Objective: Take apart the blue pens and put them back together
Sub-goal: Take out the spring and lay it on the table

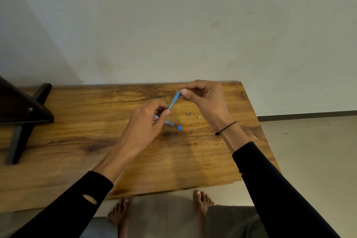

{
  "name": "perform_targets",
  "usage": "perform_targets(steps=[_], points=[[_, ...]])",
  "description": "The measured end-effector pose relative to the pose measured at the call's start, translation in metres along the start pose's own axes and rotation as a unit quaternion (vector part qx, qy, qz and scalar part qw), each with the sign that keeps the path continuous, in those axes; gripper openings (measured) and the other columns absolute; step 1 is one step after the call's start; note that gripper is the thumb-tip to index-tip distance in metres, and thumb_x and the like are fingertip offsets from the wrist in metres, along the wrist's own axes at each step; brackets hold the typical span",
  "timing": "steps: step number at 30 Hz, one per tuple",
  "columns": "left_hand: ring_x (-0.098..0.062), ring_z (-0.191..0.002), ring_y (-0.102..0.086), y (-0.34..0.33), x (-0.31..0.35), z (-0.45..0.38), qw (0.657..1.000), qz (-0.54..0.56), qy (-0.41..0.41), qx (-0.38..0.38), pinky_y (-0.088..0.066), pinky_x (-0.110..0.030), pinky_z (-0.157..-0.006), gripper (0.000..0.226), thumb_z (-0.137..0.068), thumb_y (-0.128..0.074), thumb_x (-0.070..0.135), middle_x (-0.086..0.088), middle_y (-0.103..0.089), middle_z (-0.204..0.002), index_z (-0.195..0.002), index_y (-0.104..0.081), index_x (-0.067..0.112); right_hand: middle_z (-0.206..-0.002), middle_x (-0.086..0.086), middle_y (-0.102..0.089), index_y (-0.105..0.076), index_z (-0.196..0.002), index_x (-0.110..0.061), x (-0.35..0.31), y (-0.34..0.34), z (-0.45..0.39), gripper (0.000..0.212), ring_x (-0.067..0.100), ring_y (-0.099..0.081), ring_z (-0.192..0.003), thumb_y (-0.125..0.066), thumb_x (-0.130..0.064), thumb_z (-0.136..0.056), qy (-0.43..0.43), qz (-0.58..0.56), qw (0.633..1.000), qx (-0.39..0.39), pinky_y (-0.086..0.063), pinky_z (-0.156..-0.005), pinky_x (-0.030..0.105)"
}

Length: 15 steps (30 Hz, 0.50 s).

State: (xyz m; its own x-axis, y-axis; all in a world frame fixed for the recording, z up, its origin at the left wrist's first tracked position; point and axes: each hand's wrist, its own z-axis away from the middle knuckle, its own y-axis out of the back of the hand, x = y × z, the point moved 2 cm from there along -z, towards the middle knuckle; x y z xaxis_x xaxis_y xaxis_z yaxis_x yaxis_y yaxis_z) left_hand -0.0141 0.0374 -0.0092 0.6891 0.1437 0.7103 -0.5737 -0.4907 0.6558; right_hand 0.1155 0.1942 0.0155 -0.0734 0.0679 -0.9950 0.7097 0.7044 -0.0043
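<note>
- The blue pen barrel (174, 99) hangs tilted above the worktop (77, 141), toward its far edge, pinched at each end: left hand (148, 120) low, right hand (202, 98) high.
- It looks light, stiff and slick; end grips suit it.
- Loose bits below, a blue cap piece (179, 127) and a small spring (189, 114), could easily roll off.

We see a dim, warm-toned scene with soft, even light and no hard glare. The wall (173, 25) shades darker toward its left side. The wooden table (77, 121) carries a faint sheen near its middle and soft shadows under the forearms. Straight edges bow outward toward the frame's borders. Small parts on the table look soft and slightly blurred.
</note>
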Motion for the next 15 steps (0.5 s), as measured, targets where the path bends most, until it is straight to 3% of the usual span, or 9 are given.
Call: perform_targets(steps=[6, 8, 11, 12, 15], points=[[-0.011, -0.094, -0.072, -0.001, 0.001, -0.001, 1.000, 0.003, -0.012, 0.005, -0.055, -0.016, -0.072, 0.006, -0.103, -0.069, 0.014, 0.002, -0.076, -0.103, -0.108, -0.071, 0.012, -0.099, 0.010, -0.081, -0.076, -0.114, 0.003, 0.004, 0.012, -0.003, 0.022, 0.020, -0.081, -0.094, -0.070, 0.012, -0.095, -0.006, 0.019, 1.000, -0.006, -0.066, -0.088, 0.035], [-0.012, -0.094, -0.073, -0.002, 0.001, -0.001, 1.000, 0.000, -0.014, 0.002, -0.055, -0.017, -0.071, 0.005, -0.103, -0.069, 0.015, 0.002, -0.076, -0.101, -0.107, -0.070, 0.012, -0.096, 0.006, -0.080, -0.078, -0.109, -0.006, 0.007, 0.026, -0.005, 0.023, 0.016, -0.079, -0.088, -0.067, 0.010, -0.097, -0.019, 0.154, 0.988, 0.019, -0.068, -0.082, 0.036], [-0.012, -0.095, -0.073, -0.003, 0.001, -0.002, 1.000, -0.005, -0.012, -0.003, -0.051, -0.012, -0.072, 0.004, -0.104, -0.068, 0.017, 0.002, -0.076, -0.102, -0.105, -0.069, 0.013, -0.099, -0.003, -0.078, -0.078, -0.101, -0.020, 0.021, 0.048, -0.002, 0.026, 0.015, -0.072, -0.089, -0.065, 0.001, -0.098, -0.031, 0.479, 0.877, -0.030, -0.063, -0.078, 0.039], [-0.011, -0.095, -0.073, -0.003, 0.001, -0.003, 1.000, -0.006, -0.011, -0.003, -0.049, -0.011, -0.072, 0.004, -0.104, -0.067, 0.017, 0.002, -0.076, -0.103, -0.105, -0.069, 0.013, -0.100, -0.004, -0.077, -0.078, -0.099, -0.022, 0.027, 0.051, 0.001, 0.026, 0.017, -0.071, -0.092, -0.065, 0.000, -0.097, -0.045, 0.526, 0.847, -0.064, -0.061, -0.079, 0.041], [-0.010, -0.096, -0.072, -0.003, 0.002, -0.004, 1.000, -0.004, -0.003, 0.000, -0.047, -0.009, -0.071, 0.006, -0.105, -0.066, 0.019, 0.002, -0.076, -0.104, -0.106, -0.069, 0.014, -0.095, -0.009, -0.070, -0.075, -0.093, -0.027, 0.041, 0.052, 0.007, 0.022, 0.021, -0.070, -0.093, -0.074, -0.006, -0.092, -0.058, 0.564, 0.816, -0.117, -0.057, -0.076, 0.037]])
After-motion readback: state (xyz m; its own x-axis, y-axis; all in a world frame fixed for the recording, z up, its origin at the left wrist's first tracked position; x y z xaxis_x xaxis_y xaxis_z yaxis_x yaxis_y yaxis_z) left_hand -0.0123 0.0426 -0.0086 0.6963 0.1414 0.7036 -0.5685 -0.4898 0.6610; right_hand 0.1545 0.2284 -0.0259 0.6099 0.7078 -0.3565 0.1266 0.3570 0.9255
